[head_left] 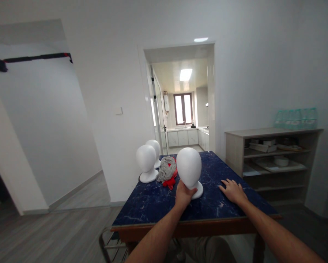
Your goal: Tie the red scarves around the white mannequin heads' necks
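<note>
A white foam mannequin head (189,166) stands upright on its round base near the middle of the blue marbled table (158,208). My left hand (183,193) is closed round its neck, the thumb lying across the front. To the right of it, my right hand (233,190) rests on the tabletop, fingers spread and holding nothing. A heap of grey cord-like strands with red fabric (168,170) lies just left of the held head. Beyond that heap stand two more white heads, a nearer one (146,159) and a farther one (154,148) partly hidden behind it.
On the right is a wooden shelf unit (235,146) with trays inside and a pack of bottles (296,119) on top. A metal rack (113,244) stands under the table's left front edge. A doorway behind the table opens into a kitchen (181,137).
</note>
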`<state>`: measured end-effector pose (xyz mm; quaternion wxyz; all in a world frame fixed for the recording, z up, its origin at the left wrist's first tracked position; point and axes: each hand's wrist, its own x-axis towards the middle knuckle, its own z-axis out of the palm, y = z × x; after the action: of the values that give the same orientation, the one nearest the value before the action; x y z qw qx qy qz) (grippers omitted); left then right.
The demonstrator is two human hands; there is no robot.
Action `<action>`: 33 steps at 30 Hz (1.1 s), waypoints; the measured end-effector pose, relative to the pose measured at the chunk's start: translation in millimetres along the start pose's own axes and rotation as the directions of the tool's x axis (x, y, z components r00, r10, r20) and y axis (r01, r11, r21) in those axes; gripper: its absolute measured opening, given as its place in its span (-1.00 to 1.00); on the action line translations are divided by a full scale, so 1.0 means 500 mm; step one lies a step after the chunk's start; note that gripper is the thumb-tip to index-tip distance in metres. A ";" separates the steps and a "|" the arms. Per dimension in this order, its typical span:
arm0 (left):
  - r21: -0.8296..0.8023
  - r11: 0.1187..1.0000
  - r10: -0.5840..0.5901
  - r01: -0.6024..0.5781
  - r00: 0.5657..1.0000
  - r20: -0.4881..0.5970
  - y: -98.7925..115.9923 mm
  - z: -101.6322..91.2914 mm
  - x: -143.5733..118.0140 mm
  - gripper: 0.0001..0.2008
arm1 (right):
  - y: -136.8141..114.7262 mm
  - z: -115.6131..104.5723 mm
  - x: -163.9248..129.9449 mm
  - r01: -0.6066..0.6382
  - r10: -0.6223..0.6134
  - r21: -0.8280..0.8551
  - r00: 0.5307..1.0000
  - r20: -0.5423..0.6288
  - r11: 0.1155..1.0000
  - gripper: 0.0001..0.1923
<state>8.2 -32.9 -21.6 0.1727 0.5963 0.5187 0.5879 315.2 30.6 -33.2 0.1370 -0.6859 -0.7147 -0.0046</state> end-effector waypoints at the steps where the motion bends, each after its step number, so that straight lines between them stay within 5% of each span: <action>1: 0.007 1.000 0.005 -0.005 1.000 0.001 -0.001 0.000 0.001 -0.24 | 0.000 0.001 0.001 0.001 -0.001 -0.003 1.000 0.000 1.000 -0.30; 33: -0.015 0.999 -0.040 0.040 0.999 0.004 0.029 -0.010 -0.007 -0.23 | -0.001 -0.001 -0.001 -0.001 0.001 0.003 1.000 0.007 1.000 -0.28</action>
<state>10.9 -43.8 -10.3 0.1897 0.5854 0.5259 0.5871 314.9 29.9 -33.0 0.1353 -0.6861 -0.7148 -0.0011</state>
